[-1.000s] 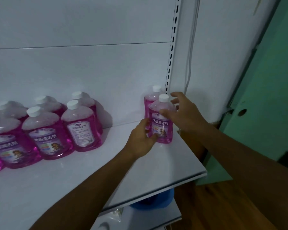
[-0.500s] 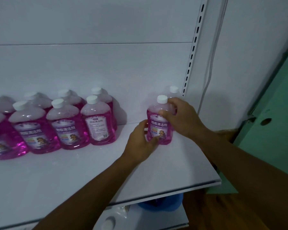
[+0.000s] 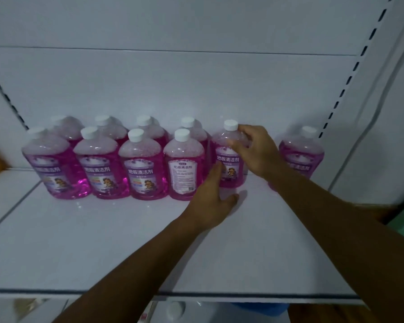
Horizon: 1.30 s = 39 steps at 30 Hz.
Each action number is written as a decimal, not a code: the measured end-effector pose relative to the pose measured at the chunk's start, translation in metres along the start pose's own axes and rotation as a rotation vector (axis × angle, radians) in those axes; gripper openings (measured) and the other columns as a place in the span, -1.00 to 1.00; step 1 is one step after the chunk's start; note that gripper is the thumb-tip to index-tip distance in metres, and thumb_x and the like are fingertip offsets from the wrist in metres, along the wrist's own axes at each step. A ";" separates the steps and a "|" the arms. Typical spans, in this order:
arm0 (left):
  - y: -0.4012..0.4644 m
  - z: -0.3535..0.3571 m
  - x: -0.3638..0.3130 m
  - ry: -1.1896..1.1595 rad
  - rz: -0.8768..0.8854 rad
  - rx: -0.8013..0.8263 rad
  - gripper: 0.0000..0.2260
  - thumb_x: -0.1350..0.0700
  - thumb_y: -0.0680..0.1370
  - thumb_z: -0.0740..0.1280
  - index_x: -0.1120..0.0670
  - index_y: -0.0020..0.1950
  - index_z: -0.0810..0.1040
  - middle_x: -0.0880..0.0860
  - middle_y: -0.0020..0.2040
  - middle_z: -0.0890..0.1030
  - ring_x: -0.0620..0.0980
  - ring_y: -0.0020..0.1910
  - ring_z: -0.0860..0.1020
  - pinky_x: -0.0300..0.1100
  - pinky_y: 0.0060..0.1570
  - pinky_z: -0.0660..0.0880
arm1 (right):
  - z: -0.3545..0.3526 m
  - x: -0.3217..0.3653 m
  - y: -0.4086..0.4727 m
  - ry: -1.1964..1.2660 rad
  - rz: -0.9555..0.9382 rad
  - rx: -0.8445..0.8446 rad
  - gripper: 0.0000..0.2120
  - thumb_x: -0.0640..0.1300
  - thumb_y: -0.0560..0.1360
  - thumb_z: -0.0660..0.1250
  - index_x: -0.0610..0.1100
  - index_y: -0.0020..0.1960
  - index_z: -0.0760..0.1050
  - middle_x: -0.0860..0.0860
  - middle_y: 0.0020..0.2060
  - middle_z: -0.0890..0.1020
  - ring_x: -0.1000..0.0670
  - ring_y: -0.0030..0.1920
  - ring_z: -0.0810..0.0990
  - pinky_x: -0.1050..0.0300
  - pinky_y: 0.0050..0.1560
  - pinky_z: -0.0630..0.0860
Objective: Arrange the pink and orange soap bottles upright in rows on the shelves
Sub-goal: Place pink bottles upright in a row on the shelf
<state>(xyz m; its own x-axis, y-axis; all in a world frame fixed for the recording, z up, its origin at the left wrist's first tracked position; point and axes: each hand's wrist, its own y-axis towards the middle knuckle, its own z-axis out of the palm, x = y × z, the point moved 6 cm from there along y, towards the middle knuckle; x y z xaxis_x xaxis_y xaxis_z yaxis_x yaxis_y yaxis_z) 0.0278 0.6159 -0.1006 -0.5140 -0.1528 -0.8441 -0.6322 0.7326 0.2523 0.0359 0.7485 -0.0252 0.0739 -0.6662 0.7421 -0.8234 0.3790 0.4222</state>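
A pink soap bottle with a white cap stands upright on the white shelf, right beside two rows of several pink bottles. My right hand grips its shoulder just below the cap. My left hand holds its lower left side, thumb near the base. Another pink bottle stands alone at the far right, partly hidden behind my right forearm. No orange bottle is in view.
The shelf's back panel rises behind the bottles, with slotted uprights at right and left. Bare shelf lies in front of the rows. Below the front edge a white cap and something blue show on a lower shelf.
Both hands have carried the gripped bottle leftward from the shelf's right end to beside the rows. One bottle stayed at the right. My view has swung left.
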 end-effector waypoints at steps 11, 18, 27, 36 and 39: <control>0.006 -0.010 0.010 0.042 -0.015 0.007 -0.39 0.10 0.53 0.38 0.00 0.52 0.19 -0.11 0.45 0.30 -0.12 0.36 0.33 -0.07 0.35 0.38 | 0.010 -0.011 0.010 -0.133 0.010 -0.058 -0.57 -0.07 0.47 0.44 -0.13 0.30 0.51 -0.10 0.08 0.51 -0.01 0.10 0.52 0.30 0.12 0.40; -0.017 -0.030 0.016 0.049 -0.058 -0.059 -0.79 0.14 0.55 0.36 0.13 0.17 0.58 -0.06 0.04 0.61 -0.11 0.05 0.57 -0.34 0.07 0.48 | 0.006 0.018 -0.016 -0.212 -0.148 -0.387 -0.46 -0.02 0.42 0.48 -0.23 0.29 0.42 -0.14 0.18 0.51 -0.09 0.20 0.48 0.11 0.20 0.47; -0.051 -0.074 0.049 0.084 -0.165 -0.204 -0.88 0.25 0.53 0.35 0.11 0.03 0.61 -0.04 -0.03 0.65 -0.13 -0.05 0.60 -0.36 -0.01 0.52 | 0.069 0.087 -0.025 -0.177 -0.225 0.026 -0.43 0.00 0.45 0.46 -0.08 0.39 0.36 -0.01 0.30 0.48 -0.01 0.25 0.48 0.01 0.23 0.50; -0.062 -0.082 0.047 0.056 -0.196 -0.280 -0.68 0.18 0.53 0.38 0.09 0.27 0.44 -0.07 0.06 0.54 -0.14 -0.02 0.53 -0.46 -0.11 0.45 | 0.068 0.092 -0.021 -0.432 -0.165 0.135 -0.52 -0.08 0.46 0.45 -0.04 0.34 0.41 -0.06 0.21 0.35 -0.05 0.22 0.40 0.06 0.23 0.48; -0.063 -0.078 0.043 0.037 -0.163 -0.304 -0.63 0.15 0.52 0.41 0.07 0.30 0.42 -0.07 0.12 0.52 -0.11 0.07 0.51 -0.34 0.04 0.44 | 0.062 0.094 -0.026 -0.408 -0.141 0.182 -0.61 -0.08 0.46 0.44 -0.04 0.23 0.40 -0.06 0.13 0.51 -0.05 0.08 0.52 0.01 0.08 0.56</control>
<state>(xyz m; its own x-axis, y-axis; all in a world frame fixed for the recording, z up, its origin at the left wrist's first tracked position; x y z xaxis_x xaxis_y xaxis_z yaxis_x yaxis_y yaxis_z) -0.0001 0.5111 -0.1157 -0.4089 -0.2796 -0.8687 -0.8489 0.4659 0.2496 0.0300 0.6362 0.0014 -0.0049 -0.9152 0.4029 -0.9091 0.1719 0.3795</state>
